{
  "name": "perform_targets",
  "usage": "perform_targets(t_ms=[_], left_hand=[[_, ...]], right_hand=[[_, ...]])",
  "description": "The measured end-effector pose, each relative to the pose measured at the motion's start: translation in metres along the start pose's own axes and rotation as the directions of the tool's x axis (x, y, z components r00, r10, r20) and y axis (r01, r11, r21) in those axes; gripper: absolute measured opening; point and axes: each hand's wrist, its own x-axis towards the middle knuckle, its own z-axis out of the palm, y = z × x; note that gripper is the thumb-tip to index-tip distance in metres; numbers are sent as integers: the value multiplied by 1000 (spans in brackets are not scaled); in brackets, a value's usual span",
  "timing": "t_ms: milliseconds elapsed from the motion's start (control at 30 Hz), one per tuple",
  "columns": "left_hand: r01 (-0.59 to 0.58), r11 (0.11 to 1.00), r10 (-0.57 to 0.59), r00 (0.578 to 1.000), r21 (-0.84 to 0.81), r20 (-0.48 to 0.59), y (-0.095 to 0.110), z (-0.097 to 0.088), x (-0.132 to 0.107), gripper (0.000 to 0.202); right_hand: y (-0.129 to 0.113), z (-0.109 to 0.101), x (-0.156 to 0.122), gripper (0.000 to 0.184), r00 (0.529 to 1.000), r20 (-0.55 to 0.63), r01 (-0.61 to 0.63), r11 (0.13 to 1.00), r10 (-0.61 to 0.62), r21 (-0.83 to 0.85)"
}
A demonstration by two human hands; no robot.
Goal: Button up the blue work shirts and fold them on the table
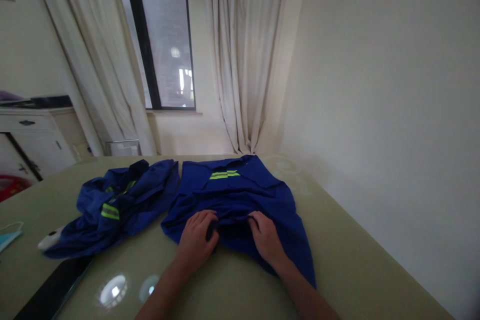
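A dark blue work garment (240,200) with yellow-green reflective strips (225,174) is spread on the table in front of me. Its far part lies fairly flat, while the near part is bunched into folds. At its near edge, my left hand (198,234) pinches the cloth between thumb and fingers. My right hand (265,238) grips the same edge a short way to the right, and the fabric between both hands is slightly raised. Part of the cloth hangs in shadow under the fingers. Whether it is a jacket or another piece cannot be made out.
A second blue garment (123,210) with reflective strips lies crumpled to the left, beside a white object (51,238). A black flat item (54,287) and a light blue mask (9,237) are near the left edge. A wall (393,110) borders the table (348,260) on the right.
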Motion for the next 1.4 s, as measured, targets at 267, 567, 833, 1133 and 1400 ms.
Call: perform_targets(t_ms=[267,567,833,1133,1400], left_hand=[[-135,991,128,975,24,184,31,7,-9,20],[-122,993,122,982,-9,147,34,3,-10,35],[-76,996,82,985,-43,151,28,7,-9,25],[-110,990,125,972,-86,199,25,5,-10,33],[-153,986,163,954,-58,253,24,11,-8,37]], right_hand=[[-22,-3,-13,58,930,264,301,942,-256,-146],[-29,-5,-16,34,927,297,303,924,-229,-232],[-24,2,-13,25,921,328,290,932,-210,-216],[-20,2,-11,22,897,379,309,934,-225,-177],[-29,-2,-14,14,889,399,354,889,-224,-289]])
